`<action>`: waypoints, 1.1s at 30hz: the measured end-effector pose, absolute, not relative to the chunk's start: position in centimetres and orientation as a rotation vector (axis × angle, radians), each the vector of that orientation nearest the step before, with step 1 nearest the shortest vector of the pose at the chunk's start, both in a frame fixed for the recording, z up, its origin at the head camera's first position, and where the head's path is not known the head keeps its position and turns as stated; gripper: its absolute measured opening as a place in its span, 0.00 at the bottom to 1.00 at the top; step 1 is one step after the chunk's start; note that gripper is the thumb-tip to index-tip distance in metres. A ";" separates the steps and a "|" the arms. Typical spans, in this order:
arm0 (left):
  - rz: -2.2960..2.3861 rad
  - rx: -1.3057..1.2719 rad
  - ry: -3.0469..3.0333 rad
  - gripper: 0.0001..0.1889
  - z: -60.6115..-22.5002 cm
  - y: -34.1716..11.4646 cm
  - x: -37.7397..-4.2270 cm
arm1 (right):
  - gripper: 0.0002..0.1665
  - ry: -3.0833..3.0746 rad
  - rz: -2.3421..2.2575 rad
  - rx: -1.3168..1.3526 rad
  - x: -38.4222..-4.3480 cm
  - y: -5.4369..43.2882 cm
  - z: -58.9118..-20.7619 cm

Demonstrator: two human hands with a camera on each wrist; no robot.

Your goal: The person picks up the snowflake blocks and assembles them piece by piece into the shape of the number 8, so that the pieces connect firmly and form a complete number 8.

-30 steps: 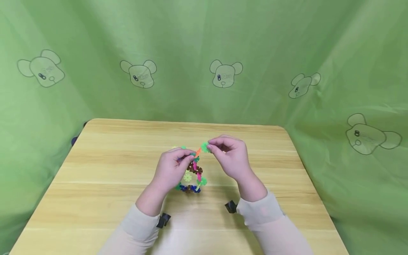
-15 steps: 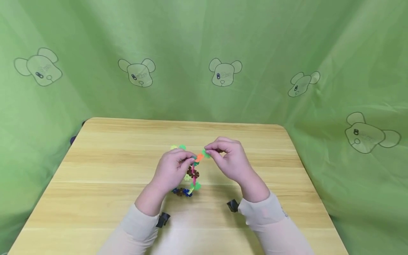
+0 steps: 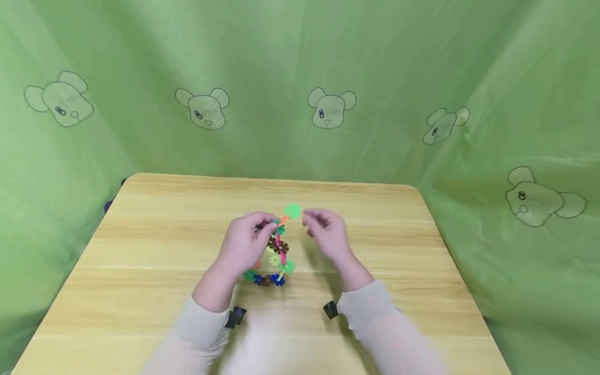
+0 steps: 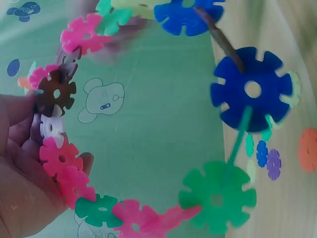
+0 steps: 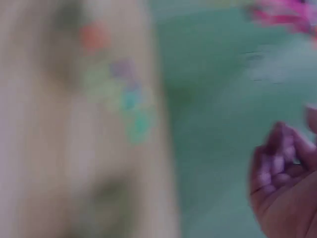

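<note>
My left hand (image 3: pixel 246 242) pinches a looped chain of interlocking plastic snowflake discs (image 3: pixel 277 280), held up above the table. In the left wrist view the chain's blue disc (image 4: pixel 233 104), green disc (image 4: pixel 218 186) and pink disc (image 4: pixel 59 153) link edge to edge, with the fingers at a brown disc (image 4: pixel 49 101). A bright green disc (image 3: pixel 292 211) sticks out at the top, joined to an orange disc (image 3: pixel 284 221). Just right of it is my right hand (image 3: pixel 328 237), blurred, fingers loosely bent, holding nothing. Part of the loop is hidden behind the left hand.
Several loose discs lie on the wooden table (image 3: pixel 384 234), among them a purple disc (image 4: pixel 273 164) and an orange-red disc (image 4: pixel 308 148). A green curtain (image 3: pixel 262 52) with printed bear heads surrounds the table. Dark wrist mounts (image 3: pixel 330 310) sit at the cuffs.
My right hand has let go of the bright green disc and drawn slightly away from it. My left hand and the chain have shifted a little left.
</note>
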State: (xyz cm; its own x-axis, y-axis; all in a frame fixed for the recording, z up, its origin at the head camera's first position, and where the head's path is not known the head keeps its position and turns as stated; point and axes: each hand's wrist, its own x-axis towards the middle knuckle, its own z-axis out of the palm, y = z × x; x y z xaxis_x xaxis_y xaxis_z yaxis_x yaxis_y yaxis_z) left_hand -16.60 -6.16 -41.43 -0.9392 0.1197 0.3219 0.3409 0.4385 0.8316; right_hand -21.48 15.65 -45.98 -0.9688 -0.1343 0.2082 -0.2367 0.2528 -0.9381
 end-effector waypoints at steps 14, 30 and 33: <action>-1.609 -0.396 -2.403 0.17 -41.8 -6.4 -16.7 | 0.23 -3.132 0.895 0.590 -20.5 11.6 -53.7; -1.678 -0.409 -2.448 0.21 -41.7 -6.7 -16.4 | 0.11 -2.667 1.750 0.315 -20.9 15.3 -49.1; -1.698 -0.412 -2.450 0.22 -41.9 -6.6 -16.4 | 0.11 -2.314 1.874 0.432 -20.6 16.2 -45.6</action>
State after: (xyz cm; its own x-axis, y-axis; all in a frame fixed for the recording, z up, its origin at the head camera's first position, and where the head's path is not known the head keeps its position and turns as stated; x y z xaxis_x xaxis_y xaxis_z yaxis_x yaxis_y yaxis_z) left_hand -16.43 -6.57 -41.90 -0.9541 0.1475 0.2607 0.2959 0.3287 0.8969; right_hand -20.62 16.17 -45.64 -0.9502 -0.1376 0.2797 -0.3022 0.1865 -0.9348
